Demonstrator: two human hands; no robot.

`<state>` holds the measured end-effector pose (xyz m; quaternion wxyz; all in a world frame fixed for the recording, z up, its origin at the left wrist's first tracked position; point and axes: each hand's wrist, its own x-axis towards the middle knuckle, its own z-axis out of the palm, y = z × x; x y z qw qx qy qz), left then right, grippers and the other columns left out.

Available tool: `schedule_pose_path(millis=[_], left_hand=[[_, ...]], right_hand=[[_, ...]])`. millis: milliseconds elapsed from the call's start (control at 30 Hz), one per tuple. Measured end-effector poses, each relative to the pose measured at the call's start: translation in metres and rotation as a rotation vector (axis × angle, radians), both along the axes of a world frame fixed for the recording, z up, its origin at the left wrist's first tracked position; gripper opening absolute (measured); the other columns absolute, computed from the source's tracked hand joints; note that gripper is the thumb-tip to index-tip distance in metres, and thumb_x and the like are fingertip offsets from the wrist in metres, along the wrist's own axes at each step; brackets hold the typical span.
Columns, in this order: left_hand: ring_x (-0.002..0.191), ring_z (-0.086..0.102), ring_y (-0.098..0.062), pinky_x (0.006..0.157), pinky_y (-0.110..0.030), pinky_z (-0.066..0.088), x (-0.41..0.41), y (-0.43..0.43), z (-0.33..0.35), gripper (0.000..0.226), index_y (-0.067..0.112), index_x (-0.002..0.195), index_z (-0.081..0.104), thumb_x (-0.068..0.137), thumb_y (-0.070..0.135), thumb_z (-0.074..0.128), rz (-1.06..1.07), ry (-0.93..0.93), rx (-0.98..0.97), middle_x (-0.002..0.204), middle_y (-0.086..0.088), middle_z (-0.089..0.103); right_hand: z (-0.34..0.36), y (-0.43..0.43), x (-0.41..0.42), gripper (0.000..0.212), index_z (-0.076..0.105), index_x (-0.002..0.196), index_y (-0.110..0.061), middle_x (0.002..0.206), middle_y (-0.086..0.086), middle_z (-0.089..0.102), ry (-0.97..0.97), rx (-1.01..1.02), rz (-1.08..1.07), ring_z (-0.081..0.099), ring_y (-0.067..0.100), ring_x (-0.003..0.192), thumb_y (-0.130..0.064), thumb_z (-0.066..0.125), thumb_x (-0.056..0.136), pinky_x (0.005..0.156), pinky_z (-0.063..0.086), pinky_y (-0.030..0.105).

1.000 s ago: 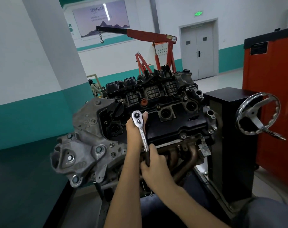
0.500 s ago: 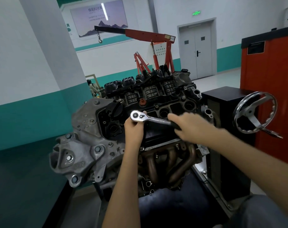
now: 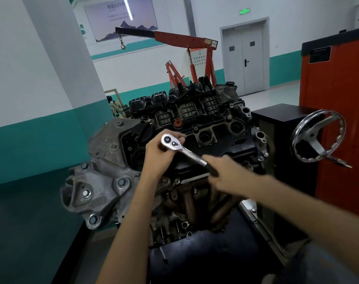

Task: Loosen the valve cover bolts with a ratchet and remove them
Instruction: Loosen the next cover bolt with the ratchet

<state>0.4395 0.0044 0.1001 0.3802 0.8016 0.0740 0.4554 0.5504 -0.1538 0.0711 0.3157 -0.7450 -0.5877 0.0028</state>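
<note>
A chrome ratchet (image 3: 181, 149) lies over the near left part of the black valve cover (image 3: 231, 148) of an engine on a stand. My left hand (image 3: 160, 152) cups the ratchet's round head from below and behind, fingers curled round it. My right hand (image 3: 225, 173) grips the black handle end, which points down and to the right; this hand is blurred. The bolt under the ratchet head is hidden by my left hand. Other small bolts (image 3: 229, 117) show along the cover's edge.
A grey cast bracket (image 3: 104, 171) sticks out at the engine's left end. Rusty exhaust pipes (image 3: 195, 203) run below the cover. A chrome handwheel (image 3: 317, 138) juts from the black stand at the right, beside a red cabinet (image 3: 342, 111). A red engine crane (image 3: 186, 39) stands behind.
The ratchet handle first swung from pointing down up to the right, then back down toward me. My right hand followed it; my left hand stayed on the head.
</note>
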Motion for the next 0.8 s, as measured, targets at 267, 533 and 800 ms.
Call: schedule_pose_path(millis=[267, 533, 800], left_hand=[[0.058, 0.045, 0.005, 0.062, -0.011, 0.039, 0.012, -0.013, -0.006, 0.04, 0.029, 0.062, 0.049, 0.096, 0.009, 0.057, 0.048, -0.04, -0.17, 0.057, 0.015, 0.049], [0.058, 0.025, -0.004, 0.065, -0.005, 0.036, 0.025, -0.02, -0.009, 0.035, 0.003, 0.069, 0.034, 0.098, 0.003, 0.055, 0.042, -0.19, -0.239, 0.068, -0.006, 0.022], [0.058, 0.031, -0.008, 0.056, -0.019, 0.031, 0.022, -0.011, -0.008, 0.043, 0.015, 0.063, 0.035, 0.095, 0.021, 0.062, 0.066, -0.035, -0.176, 0.057, 0.008, 0.032]], right_hand=[[0.059, 0.002, 0.056, 0.035, 0.053, 0.124, -0.023, 0.074, -0.005, 0.05, -0.525, -0.083, -0.043, 0.052, 0.017, 0.062, -0.015, 0.058, 0.09, 0.061, 0.048, 0.031], [-0.058, 0.031, -0.065, 0.023, 0.046, 0.101, -0.018, 0.062, 0.0, 0.046, 0.356, 0.301, -0.116, 0.05, 0.02, 0.054, -0.006, 0.056, 0.084, 0.05, 0.04, 0.025], [-0.02, 0.001, -0.008, 0.028, 0.051, 0.107, -0.02, 0.066, -0.002, 0.045, 0.111, 0.093, -0.006, 0.047, 0.014, 0.053, -0.004, 0.057, 0.084, 0.052, 0.038, 0.024]])
